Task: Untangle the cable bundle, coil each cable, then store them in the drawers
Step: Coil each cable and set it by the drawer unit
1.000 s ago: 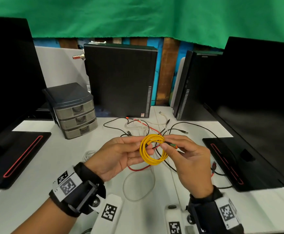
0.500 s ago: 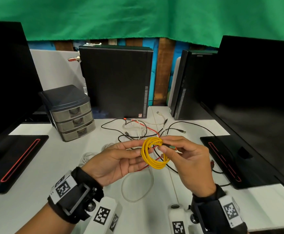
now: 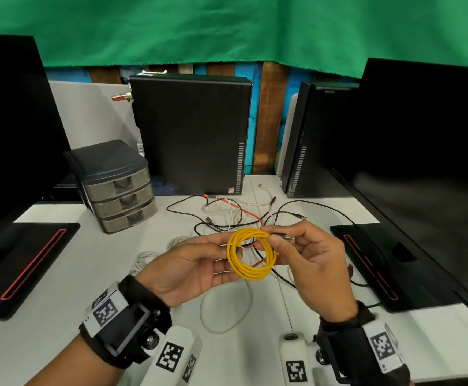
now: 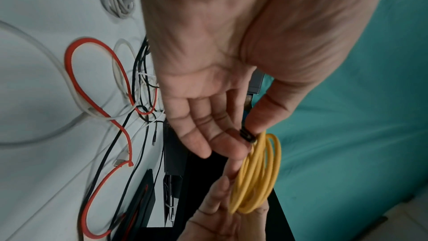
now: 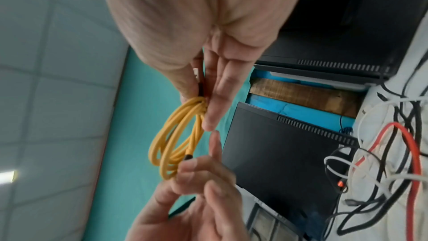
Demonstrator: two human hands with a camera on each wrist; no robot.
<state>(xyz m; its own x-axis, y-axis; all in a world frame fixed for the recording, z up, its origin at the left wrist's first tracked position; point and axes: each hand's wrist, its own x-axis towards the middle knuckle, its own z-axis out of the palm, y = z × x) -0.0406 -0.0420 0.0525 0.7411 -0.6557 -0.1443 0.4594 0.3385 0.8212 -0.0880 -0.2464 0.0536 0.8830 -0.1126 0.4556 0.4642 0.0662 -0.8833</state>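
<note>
A yellow cable [image 3: 250, 253] wound into a small coil is held upright above the table between both hands. My left hand [image 3: 227, 254] pinches the coil's left side with thumb and fingers; the left wrist view shows the thumb on a black plug [image 4: 247, 135] at the coil [image 4: 257, 175]. My right hand [image 3: 271, 240] pinches the coil's upper right, with the cable's metal plug end [image 3: 287, 236] sticking out past the thumb. Behind the hands a tangle of black, red and white cables [image 3: 241, 213] lies on the table. The grey three-drawer unit [image 3: 118, 188] stands at the back left, all drawers closed.
Two black monitor bases flank the work area, left [image 3: 26, 263] and right [image 3: 380, 263]. Two black computer towers [image 3: 191, 135] [image 3: 310, 140] stand at the back. A bundled white cable [image 3: 149, 259] and a loose white loop [image 3: 227, 307] lie on the white table near the hands.
Both hands have kept hold of the yellow coil. The right fingers have shifted the plug end up to the coil's upper right. The cables on the table have not moved.
</note>
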